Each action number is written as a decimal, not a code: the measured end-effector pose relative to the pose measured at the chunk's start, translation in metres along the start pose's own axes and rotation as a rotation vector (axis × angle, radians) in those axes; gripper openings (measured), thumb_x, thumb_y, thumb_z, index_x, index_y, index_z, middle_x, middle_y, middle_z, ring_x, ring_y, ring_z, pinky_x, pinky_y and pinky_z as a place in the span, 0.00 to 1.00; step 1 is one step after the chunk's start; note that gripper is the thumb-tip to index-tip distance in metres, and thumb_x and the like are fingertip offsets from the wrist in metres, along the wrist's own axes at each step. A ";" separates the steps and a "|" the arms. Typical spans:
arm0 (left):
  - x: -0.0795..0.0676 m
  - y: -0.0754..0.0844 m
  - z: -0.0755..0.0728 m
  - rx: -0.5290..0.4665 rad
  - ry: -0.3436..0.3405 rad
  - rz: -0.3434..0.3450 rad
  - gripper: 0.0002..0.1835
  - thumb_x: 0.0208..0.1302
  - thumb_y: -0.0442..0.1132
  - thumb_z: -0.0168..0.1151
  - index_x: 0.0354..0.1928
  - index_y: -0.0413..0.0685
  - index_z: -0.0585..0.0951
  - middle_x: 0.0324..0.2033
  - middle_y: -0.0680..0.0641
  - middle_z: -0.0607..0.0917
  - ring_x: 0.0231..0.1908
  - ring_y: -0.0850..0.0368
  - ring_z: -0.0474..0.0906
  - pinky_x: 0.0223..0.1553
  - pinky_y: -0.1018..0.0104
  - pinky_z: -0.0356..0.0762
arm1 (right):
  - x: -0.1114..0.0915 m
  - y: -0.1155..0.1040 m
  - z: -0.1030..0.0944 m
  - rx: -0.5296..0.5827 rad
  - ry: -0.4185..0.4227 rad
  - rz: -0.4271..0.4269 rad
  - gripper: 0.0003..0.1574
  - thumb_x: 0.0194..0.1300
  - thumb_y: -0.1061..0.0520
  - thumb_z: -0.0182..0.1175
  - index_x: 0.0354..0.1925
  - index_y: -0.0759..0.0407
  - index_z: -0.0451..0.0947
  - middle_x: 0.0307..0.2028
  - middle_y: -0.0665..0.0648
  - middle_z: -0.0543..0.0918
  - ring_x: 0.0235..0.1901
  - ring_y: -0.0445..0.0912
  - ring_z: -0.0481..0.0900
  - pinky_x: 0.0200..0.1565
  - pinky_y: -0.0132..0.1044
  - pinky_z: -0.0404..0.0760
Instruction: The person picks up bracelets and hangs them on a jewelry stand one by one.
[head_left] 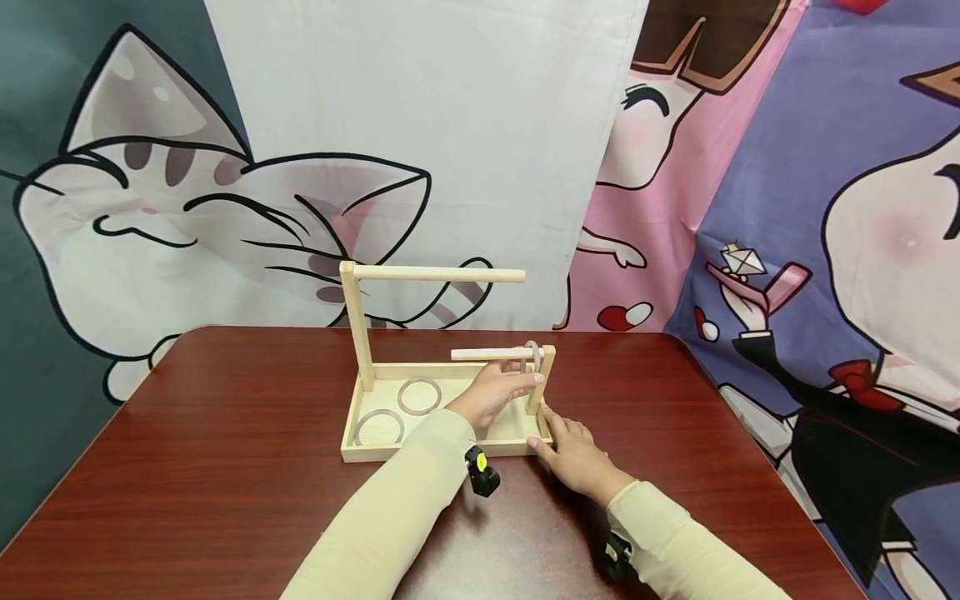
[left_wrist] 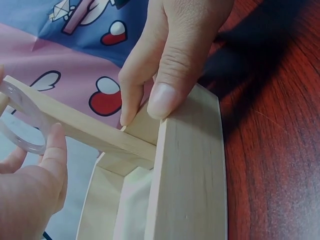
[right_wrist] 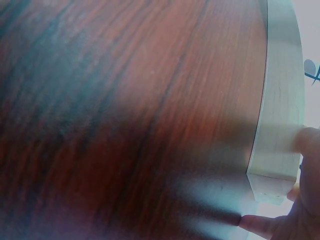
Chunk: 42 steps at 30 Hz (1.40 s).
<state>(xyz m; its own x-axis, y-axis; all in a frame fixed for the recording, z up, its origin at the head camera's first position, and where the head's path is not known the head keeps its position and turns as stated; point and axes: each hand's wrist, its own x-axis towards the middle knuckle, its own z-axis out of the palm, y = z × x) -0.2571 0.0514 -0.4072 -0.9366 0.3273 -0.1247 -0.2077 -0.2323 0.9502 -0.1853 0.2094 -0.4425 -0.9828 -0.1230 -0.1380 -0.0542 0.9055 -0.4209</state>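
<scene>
A pale wooden jewelry stand (head_left: 442,451) has a tray base and two posts, each with a horizontal peg. My left hand (head_left: 495,392) reaches over the tray and holds a translucent bangle (head_left: 535,357) around the lower peg (head_left: 487,354), close to the right post. In the left wrist view its fingertips touch the rim of that bangle (left_wrist: 37,148). My right hand (head_left: 577,454) grips the tray's front right corner, its thumb (left_wrist: 162,100) on the wall's top edge. Two more bangles, one at the back (head_left: 419,396) and one in front (head_left: 378,427), lie inside the tray at left.
The taller left post (head_left: 358,325) carries a long upper peg (head_left: 442,273) pointing right. Everything stands on a reddish-brown wooden table (head_left: 247,442), with its far edge close behind the stand. A cartoon-printed cloth (head_left: 450,100) hangs behind the table.
</scene>
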 end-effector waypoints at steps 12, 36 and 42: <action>0.001 0.001 0.000 0.006 -0.043 0.000 0.33 0.60 0.29 0.63 0.66 0.30 0.62 0.61 0.30 0.63 0.49 0.53 0.73 0.58 0.59 0.71 | -0.001 0.000 -0.001 -0.006 -0.001 -0.003 0.42 0.71 0.37 0.49 0.74 0.52 0.54 0.65 0.72 0.65 0.67 0.66 0.57 0.51 0.75 0.62; -0.009 0.010 -0.038 0.644 0.013 -0.029 0.40 0.53 0.44 0.73 0.64 0.33 0.66 0.62 0.37 0.72 0.59 0.43 0.70 0.57 0.53 0.71 | 0.000 0.001 0.001 -0.018 0.007 -0.009 0.42 0.71 0.36 0.49 0.74 0.54 0.54 0.64 0.73 0.65 0.66 0.68 0.58 0.52 0.74 0.63; -0.011 0.013 -0.047 0.767 -0.030 -0.002 0.43 0.53 0.41 0.73 0.66 0.29 0.63 0.61 0.35 0.72 0.60 0.40 0.69 0.58 0.52 0.70 | 0.000 0.001 0.001 -0.014 0.005 -0.008 0.42 0.71 0.37 0.49 0.74 0.54 0.54 0.65 0.73 0.64 0.66 0.69 0.57 0.52 0.74 0.63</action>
<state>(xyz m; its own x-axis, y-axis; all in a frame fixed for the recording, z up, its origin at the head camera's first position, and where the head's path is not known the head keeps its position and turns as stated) -0.2629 0.0015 -0.4066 -0.9260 0.3546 -0.1293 0.0548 0.4653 0.8834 -0.1849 0.2098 -0.4439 -0.9830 -0.1289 -0.1305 -0.0649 0.9101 -0.4094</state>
